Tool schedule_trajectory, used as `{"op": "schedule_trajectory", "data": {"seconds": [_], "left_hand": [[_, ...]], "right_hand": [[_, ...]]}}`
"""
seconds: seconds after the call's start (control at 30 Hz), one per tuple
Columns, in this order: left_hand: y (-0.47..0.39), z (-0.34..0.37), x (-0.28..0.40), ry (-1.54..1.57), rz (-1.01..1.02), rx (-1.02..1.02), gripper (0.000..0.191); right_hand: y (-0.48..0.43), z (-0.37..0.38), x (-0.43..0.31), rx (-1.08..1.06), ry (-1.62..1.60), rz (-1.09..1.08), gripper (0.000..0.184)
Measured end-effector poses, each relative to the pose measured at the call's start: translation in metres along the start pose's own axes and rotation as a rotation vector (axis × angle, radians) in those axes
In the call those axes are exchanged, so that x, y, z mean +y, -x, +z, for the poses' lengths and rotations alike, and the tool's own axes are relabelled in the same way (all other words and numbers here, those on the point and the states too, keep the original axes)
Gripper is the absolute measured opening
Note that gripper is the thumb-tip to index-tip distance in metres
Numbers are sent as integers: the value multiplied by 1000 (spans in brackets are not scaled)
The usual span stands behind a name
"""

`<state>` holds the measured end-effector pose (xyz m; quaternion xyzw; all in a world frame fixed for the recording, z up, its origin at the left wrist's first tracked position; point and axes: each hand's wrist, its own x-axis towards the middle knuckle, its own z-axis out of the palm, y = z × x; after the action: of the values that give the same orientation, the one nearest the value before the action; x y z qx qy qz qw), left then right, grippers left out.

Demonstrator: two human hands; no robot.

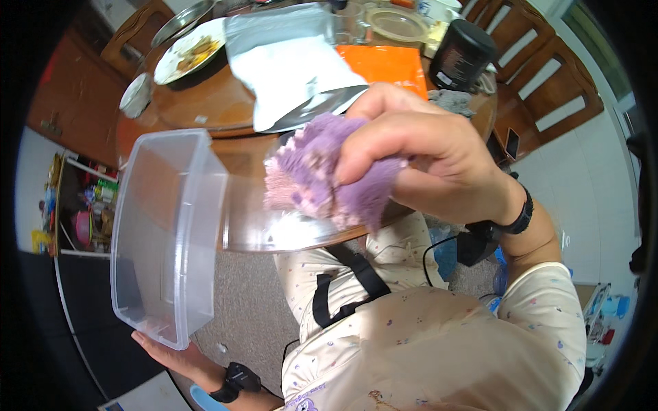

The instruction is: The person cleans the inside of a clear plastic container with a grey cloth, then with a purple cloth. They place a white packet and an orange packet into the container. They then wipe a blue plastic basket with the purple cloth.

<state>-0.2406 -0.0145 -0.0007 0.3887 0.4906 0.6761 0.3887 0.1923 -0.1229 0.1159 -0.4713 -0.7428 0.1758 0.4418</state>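
Observation:
A bunched purple and pink plush cloth (339,174) is pinched in my right hand (437,154), raised above the front edge of the round wooden table (247,154). At the lower left, my left hand (169,352) supports a clear plastic container (154,221) at its lower end. The container is tilted on its side, its open face turned partly toward the camera, and it looks empty. Part of my left hand is hidden behind the container. Beyond the cloth lies a white and silver pouch (293,72).
Farther back stand a plate with food remains (193,51), a small bowl (136,96), an orange packet (385,67), a black tub (462,54), a round plastic lid (396,23) and a grey cloth (452,101). Wooden chairs (558,85) flank the table; a phone (512,144) rests on one.

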Motion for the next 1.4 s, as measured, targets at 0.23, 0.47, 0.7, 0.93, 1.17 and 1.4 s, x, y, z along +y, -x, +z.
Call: {"op": "schedule_trajectory", "data": {"seconds": [0.23,0.47,0.7,0.93,1.17,1.4], "left_hand": [[-10,18,-21,-96,59,-84,51],[8,60,-34,-199,27,-381,38],[4,52,-33,-480,171,-399,40],[16,52,-17,-628,365,-291,33],[45,80,23,-881,906,-295,28],[67,151,17,-680,789,-731,16]], "right_hand": [[71,-37,8,569,-305,-76,23],[112,-75,52,853,314,105,29],[131,-52,123,296,845,528,55],[134,-34,112,589,838,415,43],[121,-14,102,512,715,279,33],[115,2,118,456,553,222,27]]}}
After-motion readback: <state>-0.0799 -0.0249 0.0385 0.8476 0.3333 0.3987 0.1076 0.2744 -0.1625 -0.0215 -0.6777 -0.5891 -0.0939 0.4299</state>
